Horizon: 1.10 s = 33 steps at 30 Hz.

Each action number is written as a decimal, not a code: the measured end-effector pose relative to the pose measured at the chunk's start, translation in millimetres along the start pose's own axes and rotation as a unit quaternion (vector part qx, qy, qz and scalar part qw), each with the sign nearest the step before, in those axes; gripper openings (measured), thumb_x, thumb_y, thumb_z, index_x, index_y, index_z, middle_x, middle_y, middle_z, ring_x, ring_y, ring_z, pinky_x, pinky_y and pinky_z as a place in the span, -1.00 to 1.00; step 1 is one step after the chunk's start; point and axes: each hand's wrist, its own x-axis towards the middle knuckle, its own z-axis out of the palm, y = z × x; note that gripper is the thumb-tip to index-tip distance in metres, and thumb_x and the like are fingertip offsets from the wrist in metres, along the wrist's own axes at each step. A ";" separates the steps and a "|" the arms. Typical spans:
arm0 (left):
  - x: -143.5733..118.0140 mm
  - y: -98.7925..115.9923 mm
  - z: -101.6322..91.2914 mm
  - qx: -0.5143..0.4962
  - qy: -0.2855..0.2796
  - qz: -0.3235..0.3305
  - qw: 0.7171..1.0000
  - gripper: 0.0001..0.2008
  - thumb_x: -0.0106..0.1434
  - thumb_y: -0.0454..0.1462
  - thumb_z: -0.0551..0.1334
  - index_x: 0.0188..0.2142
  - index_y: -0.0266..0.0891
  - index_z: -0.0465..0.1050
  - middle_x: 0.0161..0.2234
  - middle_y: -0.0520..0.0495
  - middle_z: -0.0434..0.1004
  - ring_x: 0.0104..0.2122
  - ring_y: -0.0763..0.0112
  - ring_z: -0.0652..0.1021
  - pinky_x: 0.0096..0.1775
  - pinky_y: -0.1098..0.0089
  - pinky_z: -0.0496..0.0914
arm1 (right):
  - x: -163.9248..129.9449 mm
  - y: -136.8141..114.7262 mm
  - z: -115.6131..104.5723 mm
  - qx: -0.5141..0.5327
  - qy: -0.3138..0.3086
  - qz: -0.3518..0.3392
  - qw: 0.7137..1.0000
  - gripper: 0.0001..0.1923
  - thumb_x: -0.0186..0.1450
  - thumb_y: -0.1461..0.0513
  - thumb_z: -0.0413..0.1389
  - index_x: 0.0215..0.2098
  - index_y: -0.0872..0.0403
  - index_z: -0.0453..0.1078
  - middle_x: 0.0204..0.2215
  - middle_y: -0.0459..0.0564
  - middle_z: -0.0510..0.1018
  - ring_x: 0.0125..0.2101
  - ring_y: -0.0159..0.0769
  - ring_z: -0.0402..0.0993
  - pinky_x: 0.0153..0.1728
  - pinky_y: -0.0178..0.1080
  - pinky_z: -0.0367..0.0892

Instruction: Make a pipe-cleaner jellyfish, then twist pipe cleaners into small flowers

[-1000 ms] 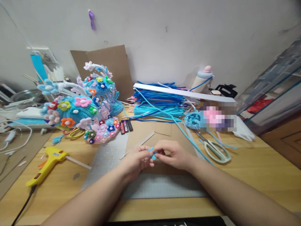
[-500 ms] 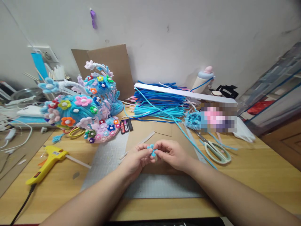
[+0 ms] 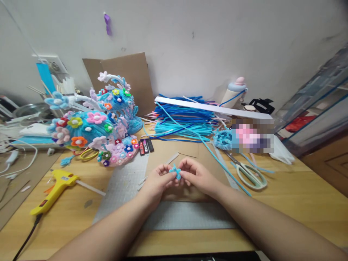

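Observation:
A small light-blue pipe-cleaner flower (image 3: 175, 172) with looped petals is pinched between my two hands, above a brown cardboard sheet (image 3: 209, 174). My left hand (image 3: 159, 179) grips its left side with thumb and forefinger. On its right side, the thumb and fingers of my right hand (image 3: 198, 175) close on a petal. My fingertips cover part of the flower. Beneath the cardboard lies a grey cutting mat (image 3: 190, 215).
Left stand a yellow glue gun (image 3: 58, 186) and flower-covered pipe-cleaner pieces (image 3: 95, 125). Behind the cardboard is a pile of blue pipe cleaners (image 3: 185, 119). Scissors (image 3: 250, 175) and a long light-blue pipe cleaner (image 3: 221, 163) lie to the right. A bottle (image 3: 233, 92) stands near the wall.
The flower has turned slightly between my fingers, so its petals face differently. My right fingers have shifted their pinch on it; my left hand has hardly moved.

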 end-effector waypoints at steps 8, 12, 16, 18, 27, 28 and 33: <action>2.3 -3.1 -1.9 0.041 0.001 -0.014 0.999 -0.73 -0.02 -0.24 0.38 -0.43 -0.29 0.32 -0.55 0.02 0.50 -0.57 0.54 0.48 -0.49 0.54 0.31 | 0.6 -1.2 5.2 0.053 0.036 0.092 0.994 -0.71 0.20 0.05 0.13 -0.46 0.09 0.23 -0.67 -0.16 0.46 -0.70 -0.51 0.30 -0.65 -0.44 0.06; 4.4 -6.4 -4.2 0.064 0.020 0.006 0.998 -0.71 -0.03 -0.20 0.38 -0.45 -0.28 0.29 -0.61 0.09 0.45 -0.63 0.61 0.41 -0.50 0.56 0.27 | 0.7 -1.2 5.1 0.122 0.015 0.093 0.988 -0.68 0.23 0.00 0.07 -0.40 0.10 0.24 -0.59 -0.11 0.48 -0.63 -0.45 0.42 -0.66 -0.44 0.09; 4.8 -7.8 -4.5 0.114 0.024 0.035 0.993 -0.67 -0.05 -0.14 0.39 -0.50 -0.27 0.27 -0.64 0.06 0.44 -0.63 0.55 0.42 -0.50 0.51 0.28 | -0.1 -1.7 6.7 0.037 0.046 0.084 0.995 -0.70 0.15 0.06 0.17 -0.44 0.10 0.23 -0.64 -0.18 0.42 -0.67 -0.48 0.36 -0.67 -0.45 0.06; 3.2 -7.2 -2.7 0.141 0.028 0.056 0.988 -0.68 -0.03 -0.14 0.38 -0.49 -0.27 0.29 -0.64 0.09 0.41 -0.65 0.57 0.39 -0.53 0.52 0.25 | -0.4 -1.8 7.8 -0.008 0.052 0.078 0.996 -0.72 0.14 0.08 0.18 -0.47 0.09 0.23 -0.67 -0.20 0.39 -0.69 -0.49 0.32 -0.67 -0.44 0.07; -1.1 -6.1 -1.2 0.224 0.034 0.122 0.966 -0.83 0.09 -0.24 0.27 -0.37 -0.28 0.34 -0.52 0.09 0.38 -0.52 0.53 0.40 -0.43 0.49 0.26 | -5.2 -3.7 8.2 -0.205 0.036 0.000 0.978 -0.80 0.26 0.21 -0.02 -0.50 0.09 0.28 -0.64 -0.15 0.36 -0.60 -0.44 0.26 -0.55 -0.36 0.13; -0.5 -6.6 -1.9 0.238 0.033 0.129 0.962 -0.84 0.10 -0.25 0.26 -0.36 -0.27 0.35 -0.51 0.09 0.38 -0.51 0.53 0.39 -0.43 0.48 0.26 | -6.0 -4.3 7.9 -0.247 0.035 -0.021 0.968 -0.77 0.27 0.23 -0.03 -0.54 0.09 0.27 -0.65 -0.15 0.34 -0.60 -0.44 0.24 -0.54 -0.35 0.11; 0.7 -7.9 -1.4 0.277 0.024 0.145 0.950 -0.90 0.07 -0.32 0.24 -0.38 -0.28 0.37 -0.50 0.08 0.37 -0.49 0.52 0.36 -0.42 0.48 0.22 | -7.2 -4.8 9.0 -0.233 0.045 -0.028 0.971 -0.74 0.20 0.24 0.02 -0.64 0.08 0.19 -0.67 -0.18 0.22 -0.59 -0.46 0.13 -0.53 -0.35 0.03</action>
